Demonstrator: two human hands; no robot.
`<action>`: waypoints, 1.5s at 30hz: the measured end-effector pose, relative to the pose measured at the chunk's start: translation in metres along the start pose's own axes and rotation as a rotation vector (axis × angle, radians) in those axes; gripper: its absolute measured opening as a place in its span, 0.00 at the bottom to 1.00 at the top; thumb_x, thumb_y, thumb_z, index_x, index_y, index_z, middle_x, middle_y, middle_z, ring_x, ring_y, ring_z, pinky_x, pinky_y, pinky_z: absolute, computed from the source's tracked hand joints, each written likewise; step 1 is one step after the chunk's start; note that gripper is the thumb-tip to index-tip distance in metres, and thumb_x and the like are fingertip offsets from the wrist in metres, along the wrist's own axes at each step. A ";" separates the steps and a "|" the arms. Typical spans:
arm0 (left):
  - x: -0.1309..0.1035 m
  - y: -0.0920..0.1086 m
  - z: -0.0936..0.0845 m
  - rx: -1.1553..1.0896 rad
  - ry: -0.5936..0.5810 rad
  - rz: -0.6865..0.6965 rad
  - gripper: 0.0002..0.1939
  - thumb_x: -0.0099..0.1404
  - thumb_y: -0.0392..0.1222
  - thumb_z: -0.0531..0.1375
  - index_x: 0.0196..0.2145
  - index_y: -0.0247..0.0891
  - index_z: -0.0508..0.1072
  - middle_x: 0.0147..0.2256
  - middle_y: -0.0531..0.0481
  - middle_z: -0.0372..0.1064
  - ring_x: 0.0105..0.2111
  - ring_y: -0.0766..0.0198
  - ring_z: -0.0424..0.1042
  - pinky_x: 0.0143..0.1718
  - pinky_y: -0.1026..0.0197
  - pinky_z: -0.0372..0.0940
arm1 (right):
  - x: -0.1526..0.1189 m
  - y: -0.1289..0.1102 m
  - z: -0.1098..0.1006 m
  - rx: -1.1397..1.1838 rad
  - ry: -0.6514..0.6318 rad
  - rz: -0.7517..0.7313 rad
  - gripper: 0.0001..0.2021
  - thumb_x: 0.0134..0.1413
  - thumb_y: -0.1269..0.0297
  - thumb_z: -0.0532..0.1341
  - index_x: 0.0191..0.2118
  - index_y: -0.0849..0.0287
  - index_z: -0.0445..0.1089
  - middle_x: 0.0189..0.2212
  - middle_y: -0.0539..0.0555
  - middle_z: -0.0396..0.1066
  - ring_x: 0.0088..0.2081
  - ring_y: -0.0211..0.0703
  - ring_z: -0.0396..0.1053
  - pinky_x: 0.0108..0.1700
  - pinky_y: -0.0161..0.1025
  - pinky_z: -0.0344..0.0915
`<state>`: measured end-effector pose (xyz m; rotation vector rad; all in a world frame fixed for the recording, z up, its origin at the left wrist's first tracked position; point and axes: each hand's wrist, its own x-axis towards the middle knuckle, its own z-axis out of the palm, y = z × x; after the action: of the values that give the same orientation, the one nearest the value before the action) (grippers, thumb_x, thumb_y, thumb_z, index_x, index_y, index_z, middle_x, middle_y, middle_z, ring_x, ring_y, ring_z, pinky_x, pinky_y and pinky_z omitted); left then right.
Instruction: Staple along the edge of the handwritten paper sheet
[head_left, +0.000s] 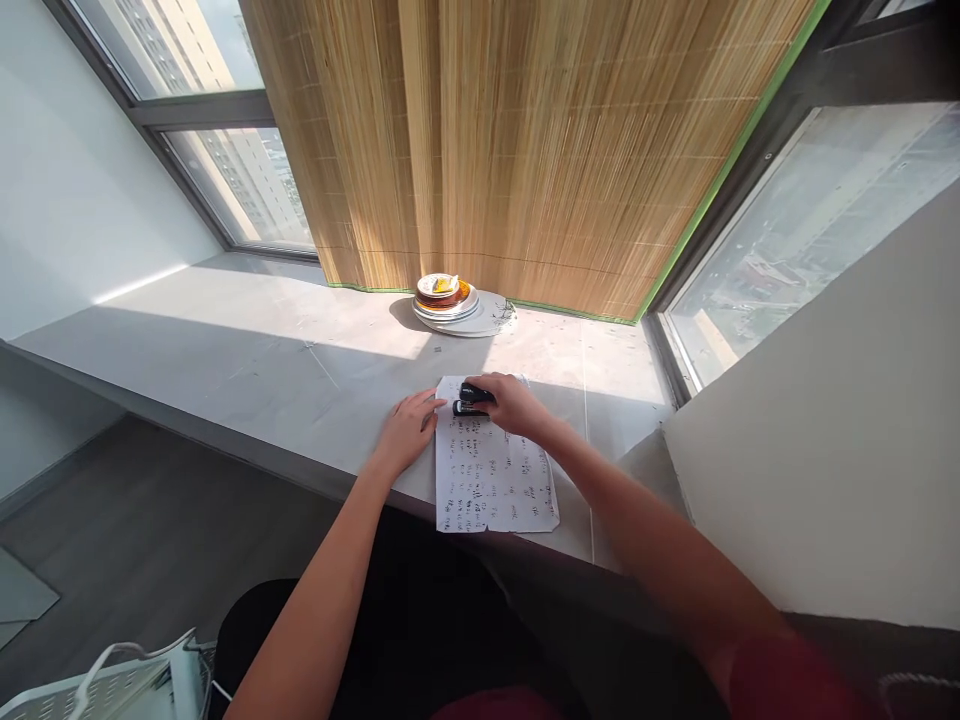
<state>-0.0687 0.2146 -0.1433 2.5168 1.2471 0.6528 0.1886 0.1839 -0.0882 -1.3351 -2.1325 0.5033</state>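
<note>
A white sheet of paper (499,485) covered in rows of handwriting lies on the ledge; whether it is one sheet or several I cannot tell. My right hand (514,402) is closed around a black stapler (472,394) over the upper left part of the paper. The stapler's two arms are apart at the front, pointing left. My left hand (409,428) lies flat at the paper's left edge, fingers stretched out and fingertips touching the margin. It grips nothing.
A stack of plates and small dishes (444,300) stands at the back of the pale ledge (262,370), before a bamboo blind (525,150). A white wall (840,420) closes off the right. A white perforated basket (97,685) is on the floor at lower left.
</note>
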 end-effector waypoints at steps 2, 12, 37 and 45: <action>0.000 -0.002 0.001 -0.005 0.005 0.003 0.21 0.75 0.34 0.54 0.60 0.43 0.76 0.67 0.48 0.66 0.66 0.50 0.64 0.69 0.44 0.60 | 0.003 0.009 0.001 0.014 -0.030 -0.014 0.18 0.61 0.72 0.65 0.57 0.56 0.76 0.51 0.58 0.80 0.52 0.54 0.73 0.53 0.46 0.66; -0.002 0.000 -0.004 -0.097 0.004 -0.040 0.19 0.74 0.38 0.56 0.60 0.43 0.75 0.66 0.48 0.66 0.66 0.50 0.64 0.69 0.46 0.60 | -0.027 0.053 -0.029 0.407 0.029 0.360 0.10 0.62 0.59 0.60 0.43 0.57 0.76 0.32 0.52 0.71 0.34 0.43 0.65 0.36 0.39 0.60; -0.002 0.006 -0.011 -0.140 -0.031 -0.104 0.32 0.65 0.54 0.71 0.62 0.42 0.71 0.67 0.44 0.64 0.67 0.44 0.62 0.69 0.44 0.57 | -0.023 0.063 -0.025 0.962 0.073 0.520 0.16 0.35 0.64 0.74 0.25 0.55 0.66 0.19 0.44 0.58 0.21 0.33 0.51 0.25 0.36 0.45; -0.005 0.008 -0.014 -0.190 -0.036 -0.184 0.37 0.65 0.54 0.73 0.66 0.47 0.65 0.64 0.45 0.66 0.65 0.42 0.64 0.64 0.44 0.62 | -0.021 0.043 -0.011 0.490 0.207 0.192 0.16 0.56 0.49 0.69 0.44 0.55 0.76 0.44 0.56 0.76 0.42 0.47 0.70 0.42 0.42 0.65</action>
<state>-0.0722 0.2063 -0.1290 2.2201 1.3184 0.6462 0.2326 0.1837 -0.1100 -1.2449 -1.5862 0.8613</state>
